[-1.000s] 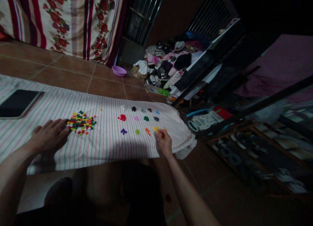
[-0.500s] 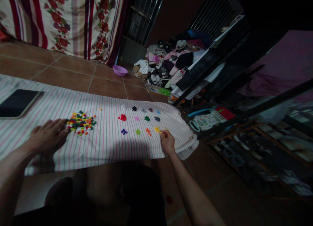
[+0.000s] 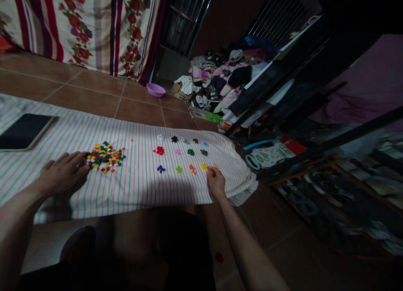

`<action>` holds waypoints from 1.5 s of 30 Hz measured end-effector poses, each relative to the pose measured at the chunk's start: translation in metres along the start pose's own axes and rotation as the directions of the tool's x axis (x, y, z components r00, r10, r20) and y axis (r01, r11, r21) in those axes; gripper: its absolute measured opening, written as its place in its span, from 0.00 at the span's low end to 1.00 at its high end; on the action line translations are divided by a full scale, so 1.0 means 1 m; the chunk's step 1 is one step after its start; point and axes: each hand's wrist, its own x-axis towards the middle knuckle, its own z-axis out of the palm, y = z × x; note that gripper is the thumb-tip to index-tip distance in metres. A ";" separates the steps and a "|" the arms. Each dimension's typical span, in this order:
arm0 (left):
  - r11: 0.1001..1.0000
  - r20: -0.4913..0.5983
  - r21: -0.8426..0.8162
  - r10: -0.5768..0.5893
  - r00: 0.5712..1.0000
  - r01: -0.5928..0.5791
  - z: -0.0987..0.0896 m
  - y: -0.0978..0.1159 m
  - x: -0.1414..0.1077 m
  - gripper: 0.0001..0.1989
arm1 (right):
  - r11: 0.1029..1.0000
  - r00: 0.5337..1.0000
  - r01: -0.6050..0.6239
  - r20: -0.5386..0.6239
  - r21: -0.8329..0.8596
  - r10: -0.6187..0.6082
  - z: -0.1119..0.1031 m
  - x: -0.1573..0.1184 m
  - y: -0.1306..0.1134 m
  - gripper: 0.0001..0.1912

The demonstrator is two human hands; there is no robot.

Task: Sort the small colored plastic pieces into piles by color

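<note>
A mixed pile of small coloured pieces (image 3: 106,157) lies on the striped cloth (image 3: 138,182). My left hand (image 3: 64,169) rests flat at the pile's left edge, fingers stretched out. To the right, small single-colour heaps form rows: red (image 3: 160,150), pink (image 3: 178,151), dark green (image 3: 190,152), dark blue (image 3: 161,169), light green (image 3: 179,169), orange (image 3: 192,169) and others. My right hand (image 3: 216,181) is at the yellow heap (image 3: 204,167), thumb and finger pinched together; whatever is between the fingertips is too small to make out.
A tablet (image 3: 27,131) lies at the cloth's left end, and one yellow piece (image 3: 131,140) sits apart. Beyond are a purple basin (image 3: 155,89) on the tiled floor and a heap of clothes (image 3: 220,75). A shelf rack (image 3: 333,198) stands right.
The whole view has shifted slightly. Both hands stay in nearly the same places beside the mixed pile and the yellow heap.
</note>
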 end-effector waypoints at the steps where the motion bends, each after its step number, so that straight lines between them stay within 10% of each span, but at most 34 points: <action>1: 1.000 -0.003 -0.003 -0.002 1.000 0.002 0.000 0.000 0.000 0.29 | 1.000 1.000 -0.003 0.006 -0.001 0.003 0.000 0.000 0.000 0.17; 15: 0.995 -0.002 -0.093 -0.046 0.999 0.046 -0.009 0.007 -0.006 0.29 | 0.997 0.997 0.074 -0.036 -0.005 -0.074 -0.006 -0.006 -0.007 0.22; 28: 0.985 -0.014 -0.172 -0.012 1.000 0.009 0.000 -0.006 -0.003 0.29 | 0.958 0.949 0.241 0.170 0.155 -0.266 0.048 -0.048 -0.126 0.16; 45: 0.982 0.058 -0.189 0.023 0.998 -0.011 -0.016 0.000 -0.010 0.34 | 0.828 0.652 0.368 0.518 0.423 -0.554 0.146 -0.121 -0.225 0.11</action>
